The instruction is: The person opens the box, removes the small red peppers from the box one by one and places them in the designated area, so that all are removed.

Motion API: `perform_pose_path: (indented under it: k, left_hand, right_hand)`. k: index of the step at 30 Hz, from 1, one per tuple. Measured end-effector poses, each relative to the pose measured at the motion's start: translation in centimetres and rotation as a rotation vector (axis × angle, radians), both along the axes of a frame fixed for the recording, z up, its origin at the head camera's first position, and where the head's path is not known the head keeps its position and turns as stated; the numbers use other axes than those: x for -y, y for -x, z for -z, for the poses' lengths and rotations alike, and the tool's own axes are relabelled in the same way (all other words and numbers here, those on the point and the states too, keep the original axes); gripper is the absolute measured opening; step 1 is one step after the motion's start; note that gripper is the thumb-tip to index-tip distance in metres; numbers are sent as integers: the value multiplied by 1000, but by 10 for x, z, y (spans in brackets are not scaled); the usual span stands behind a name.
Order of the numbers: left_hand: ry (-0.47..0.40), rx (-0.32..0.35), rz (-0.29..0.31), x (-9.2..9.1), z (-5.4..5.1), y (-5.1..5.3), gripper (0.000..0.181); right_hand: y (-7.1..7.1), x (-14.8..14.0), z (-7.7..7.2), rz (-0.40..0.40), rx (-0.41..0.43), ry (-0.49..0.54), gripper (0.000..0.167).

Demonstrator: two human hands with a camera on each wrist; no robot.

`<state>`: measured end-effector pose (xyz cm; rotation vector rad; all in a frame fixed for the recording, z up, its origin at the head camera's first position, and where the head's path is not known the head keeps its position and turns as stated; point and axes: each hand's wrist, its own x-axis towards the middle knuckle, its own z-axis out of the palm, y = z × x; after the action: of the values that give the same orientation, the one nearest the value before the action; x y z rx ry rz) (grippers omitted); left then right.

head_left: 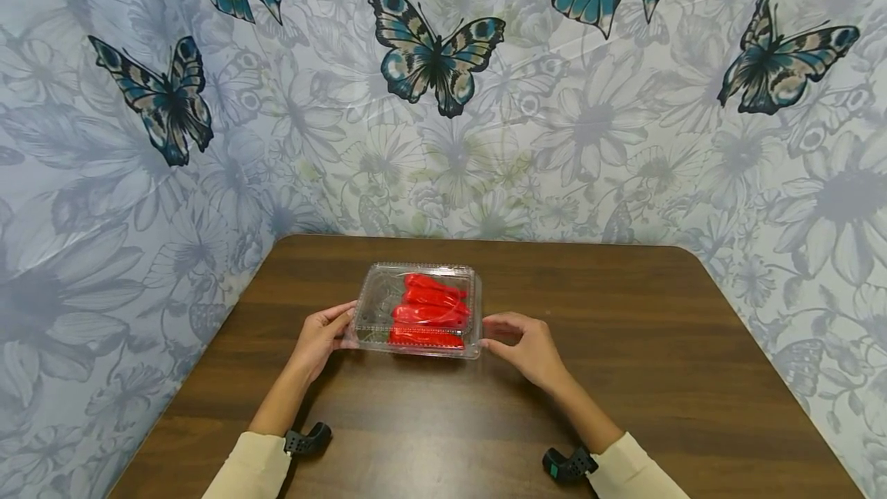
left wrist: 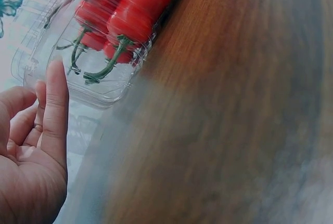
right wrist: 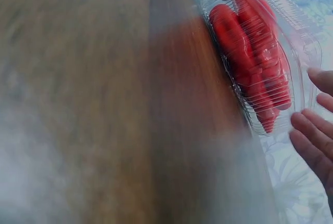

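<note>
Two hands: left hand (head_left: 315,341) appears to pinch the left end of the clear clamshell container (head_left: 376,303), index finger straight; right hand (head_left: 527,345) has thumb and fingers spread at the other end, contact uncertain.
Clamshell's place: between both hands, over the wooden table (head_left: 596,291).
Plastic ends: best supported evenly and kept level, without squeezing.
Green stems (left wrist: 107,68): plain on the red peppers (left wrist: 138,13) in the left wrist view, not in the head view.
</note>
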<state>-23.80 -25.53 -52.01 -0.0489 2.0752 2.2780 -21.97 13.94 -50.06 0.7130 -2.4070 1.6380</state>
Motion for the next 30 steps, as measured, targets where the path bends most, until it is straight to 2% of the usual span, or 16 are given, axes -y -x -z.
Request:
perform_pose_path:
  k: [4,9,18,22,25,29,30]
  left_hand:
    - [-11,-2,1,0,0,0,41]
    - [-17,-6,8,-1,0,0,42]
    - [-44,23,-13,-1,-1,0,43]
    - [-63,40,-7,0,-1,-1,44]
    - [-85,55,-10,0,-1,-2,39]
    - [-107,76,-20,0,0,-2,33]
    - [-106,81,-19,0,1,-2,34]
  right_hand:
    - [0,0,-1,19,-168,-31,33]
    - [1,0,-1,24,-286,-74,27]
    - [1,5,-3,-19,-360,-22,27]
    - [-9,10,-20,-22,-369,-15,28]
    - [-7,10,-18,-25,-384,-29,27]
    - [1,7,-7,-20,-401,-29,27]
    - [0,8,-10,-19,-396,-25,28]
